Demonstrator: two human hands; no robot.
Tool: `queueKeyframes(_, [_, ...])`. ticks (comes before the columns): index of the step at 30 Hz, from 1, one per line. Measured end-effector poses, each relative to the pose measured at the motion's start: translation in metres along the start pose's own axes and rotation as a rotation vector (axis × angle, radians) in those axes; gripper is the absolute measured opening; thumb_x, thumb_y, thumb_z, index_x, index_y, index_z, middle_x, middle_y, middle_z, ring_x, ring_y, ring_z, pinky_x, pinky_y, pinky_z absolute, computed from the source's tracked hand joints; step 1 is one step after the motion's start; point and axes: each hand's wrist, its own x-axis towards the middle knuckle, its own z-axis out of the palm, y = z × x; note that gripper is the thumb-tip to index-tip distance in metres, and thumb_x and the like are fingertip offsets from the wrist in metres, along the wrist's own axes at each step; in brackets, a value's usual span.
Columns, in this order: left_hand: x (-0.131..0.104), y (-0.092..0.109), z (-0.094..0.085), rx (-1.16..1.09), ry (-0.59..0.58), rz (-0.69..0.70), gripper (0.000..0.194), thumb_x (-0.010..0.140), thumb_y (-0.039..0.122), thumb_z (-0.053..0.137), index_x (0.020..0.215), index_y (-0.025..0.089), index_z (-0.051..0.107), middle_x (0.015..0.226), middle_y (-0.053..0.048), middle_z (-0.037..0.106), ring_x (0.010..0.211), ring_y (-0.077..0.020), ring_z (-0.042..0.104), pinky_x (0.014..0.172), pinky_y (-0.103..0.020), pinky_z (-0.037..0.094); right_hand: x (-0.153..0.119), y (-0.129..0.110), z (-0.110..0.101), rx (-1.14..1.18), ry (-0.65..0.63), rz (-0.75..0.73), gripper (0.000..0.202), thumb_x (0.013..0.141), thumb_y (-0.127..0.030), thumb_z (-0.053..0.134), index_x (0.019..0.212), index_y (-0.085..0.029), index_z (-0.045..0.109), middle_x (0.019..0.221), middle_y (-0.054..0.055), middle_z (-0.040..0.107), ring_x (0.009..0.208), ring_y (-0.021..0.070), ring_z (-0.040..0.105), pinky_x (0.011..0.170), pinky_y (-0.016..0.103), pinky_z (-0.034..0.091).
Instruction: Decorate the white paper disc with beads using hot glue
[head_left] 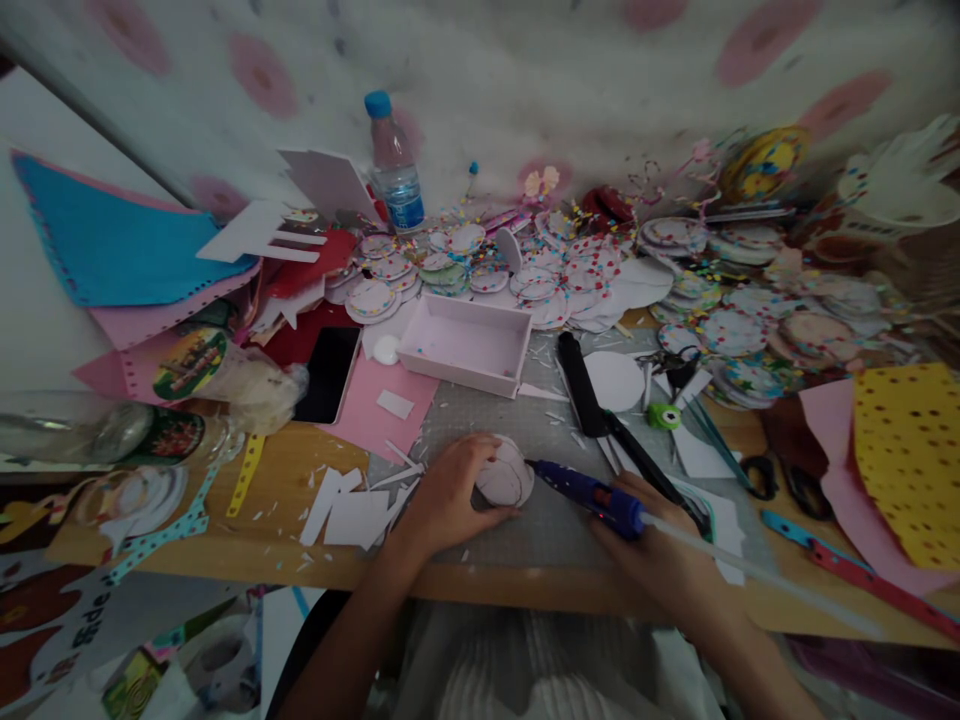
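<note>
My left hand is closed around the left side of a small round white paper piece, fingers on its far edge and thumb near its front. In my right hand is a blue hot glue gun, its nozzle pointing left at the right rim of the round piece. Whether the nozzle touches the rim cannot be made out. A long translucent glue stick sticks out of the gun's back end. Both hands are low over a grey cutting mat near the table's front edge.
A shallow white box stands beyond the hands, with many decorated paper discs behind it. A black-handled tool and scissors lie at right. Paper scraps, a phone and a bottle are at left.
</note>
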Motion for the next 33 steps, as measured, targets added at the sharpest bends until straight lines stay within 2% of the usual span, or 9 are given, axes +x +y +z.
queueKeyframes(7, [0.001,0.000,0.000,0.009,-0.005,-0.004,0.069,0.069,0.034,0.082,0.125,0.022,0.043,0.128,-0.011,0.058,0.116,-0.0269,0.055,0.097,-0.041,0.047,-0.009,0.004,-0.007,-0.002,-0.067,0.026,0.015,0.076,-0.028,0.051,0.063,-0.023,0.055,0.069,0.003,0.061,0.057,0.0173,0.061,0.052,0.028,0.046])
queueKeyframes(15, [-0.001,-0.001,0.001,0.016,0.002,-0.003,0.066,0.069,0.035,0.081,0.122,0.022,0.044,0.128,-0.010,0.057,0.118,-0.0268,0.054,0.098,-0.042,0.046,0.001,-0.003,-0.003,-0.019,-0.003,0.015,0.015,0.077,-0.027,0.050,0.063,-0.023,0.053,0.066,0.002,0.057,0.054,0.0159,0.060,0.050,0.026,0.045])
queueKeyframes(24, [0.000,0.000,0.000,0.010,-0.001,0.006,0.066,0.070,0.035,0.081,0.122,0.022,0.043,0.128,-0.011,0.057,0.118,-0.0265,0.054,0.098,-0.041,0.046,0.000,0.000,-0.002,-0.058,-0.008,-0.053,0.016,0.078,-0.027,0.049,0.065,-0.021,0.055,0.068,0.004,0.060,0.056,0.0180,0.062,0.052,0.028,0.048])
queueKeyframes(33, [-0.001,-0.002,0.002,0.017,0.014,0.023,0.069,0.068,0.033,0.083,0.123,0.022,0.043,0.128,-0.011,0.057,0.118,-0.0273,0.054,0.098,-0.042,0.046,0.001,-0.001,-0.001,-0.058,0.013,-0.043,0.017,0.080,-0.028,0.048,0.065,-0.021,0.054,0.070,0.004,0.058,0.059,0.0172,0.062,0.053,0.027,0.047])
